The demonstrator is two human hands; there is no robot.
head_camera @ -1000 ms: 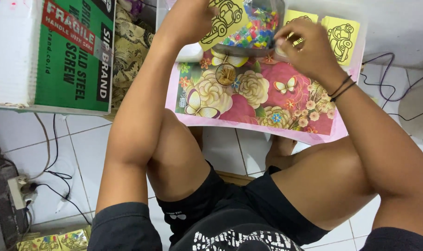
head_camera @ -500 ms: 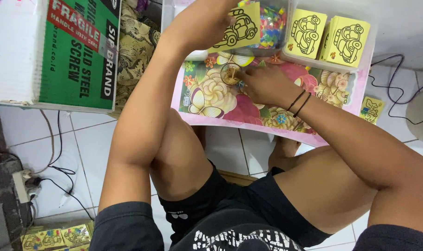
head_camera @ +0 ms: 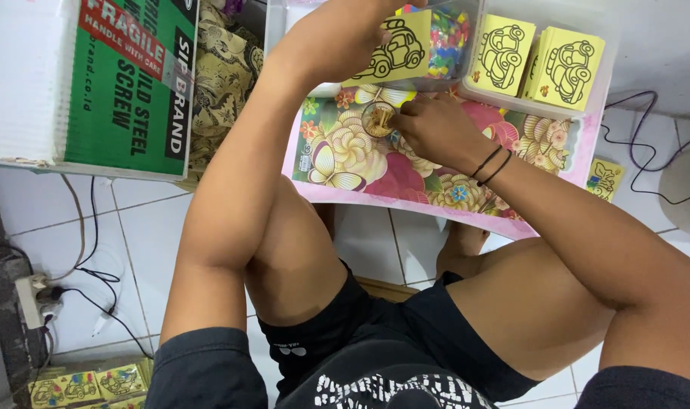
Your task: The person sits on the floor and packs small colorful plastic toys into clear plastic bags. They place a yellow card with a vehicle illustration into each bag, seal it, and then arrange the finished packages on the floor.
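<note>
Holding a yellow card (head_camera: 396, 47) printed with a car outline, the left hand (head_camera: 337, 38) pinches it upright over the clear tub of coloured bits (head_camera: 445, 38). Right hand (head_camera: 436, 129), just beside, closes its fingertips on something in a small round container (head_camera: 377, 118) on the floral worktop (head_camera: 360, 163); what exactly, cannot tell. Better to keep the card steady and low, pick small, so nothing scatters.

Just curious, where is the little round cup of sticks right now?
The small round cup sits on the flowered tray, just left of the right hand, below the yellow car card.
</note>
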